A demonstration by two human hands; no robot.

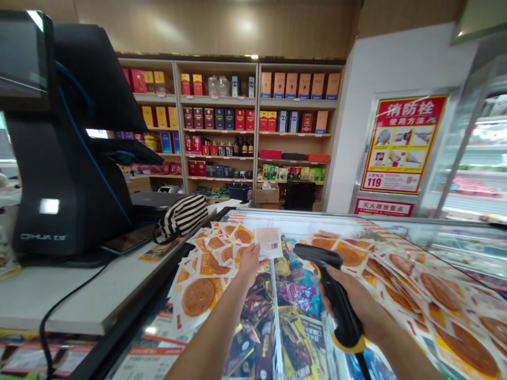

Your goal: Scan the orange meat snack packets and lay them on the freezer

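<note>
Left grip (pixel 249 266) pinching packet (pixel 268 243) over freezer (pixel 295 220), toward far edge; right grip (pixel 348 301) wrapped round scanner (pixel 339 298), nose toward packet; packs (pixel 200 296) heaped near freezer's left and right edges

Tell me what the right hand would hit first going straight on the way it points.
With its black scanner leading, the right hand would probably meet the barcoded packet in the left hand first, though depth is hard to judge.
</note>
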